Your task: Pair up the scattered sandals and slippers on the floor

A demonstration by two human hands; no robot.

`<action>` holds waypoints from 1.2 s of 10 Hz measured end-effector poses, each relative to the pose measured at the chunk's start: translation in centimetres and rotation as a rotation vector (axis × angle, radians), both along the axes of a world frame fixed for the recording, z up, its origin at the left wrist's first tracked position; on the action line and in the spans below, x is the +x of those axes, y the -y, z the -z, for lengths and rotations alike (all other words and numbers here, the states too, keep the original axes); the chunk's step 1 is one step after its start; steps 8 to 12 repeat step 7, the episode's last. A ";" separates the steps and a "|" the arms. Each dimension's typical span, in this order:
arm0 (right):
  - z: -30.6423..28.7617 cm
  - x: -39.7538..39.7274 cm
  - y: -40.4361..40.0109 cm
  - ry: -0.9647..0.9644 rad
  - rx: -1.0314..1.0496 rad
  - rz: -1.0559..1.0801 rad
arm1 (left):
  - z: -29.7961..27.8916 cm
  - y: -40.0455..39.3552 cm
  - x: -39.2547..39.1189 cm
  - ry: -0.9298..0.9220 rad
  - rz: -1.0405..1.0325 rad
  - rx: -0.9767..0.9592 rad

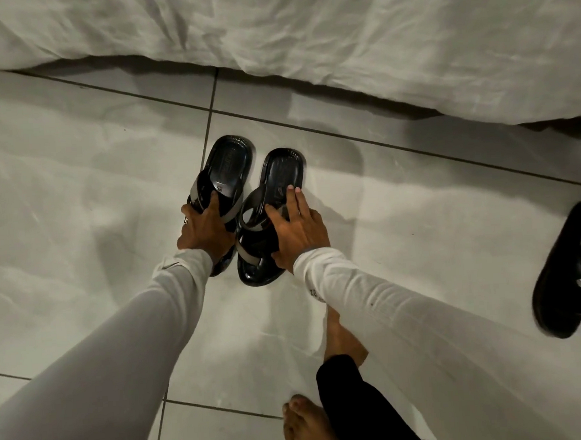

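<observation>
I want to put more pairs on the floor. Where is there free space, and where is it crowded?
Bare tile lies left of the two sandals, the left sandal and the right sandal, up to the white sheet. More lies between the right sandal and the black shoes at the right edge. The middle is crowded: the left hand and right hand each grip a sandal.

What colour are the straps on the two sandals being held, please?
Grey straps on glossy black sandals, clearest in the head view.
</observation>
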State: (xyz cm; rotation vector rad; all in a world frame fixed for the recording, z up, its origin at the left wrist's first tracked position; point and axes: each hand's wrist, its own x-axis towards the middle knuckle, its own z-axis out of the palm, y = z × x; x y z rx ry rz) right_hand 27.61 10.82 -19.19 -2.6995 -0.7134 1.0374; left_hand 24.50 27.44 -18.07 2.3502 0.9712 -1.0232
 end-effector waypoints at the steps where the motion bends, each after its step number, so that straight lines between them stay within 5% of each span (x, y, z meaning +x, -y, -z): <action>1: 0.1 -0.6 0.2 0.009 0.021 -0.004 | -0.1 0.1 -0.1 0.010 0.004 -0.006; 12: -2.0 1.2 -0.9 -0.135 -0.072 0.052 | -2.3 1.6 -0.3 -0.010 0.042 -0.060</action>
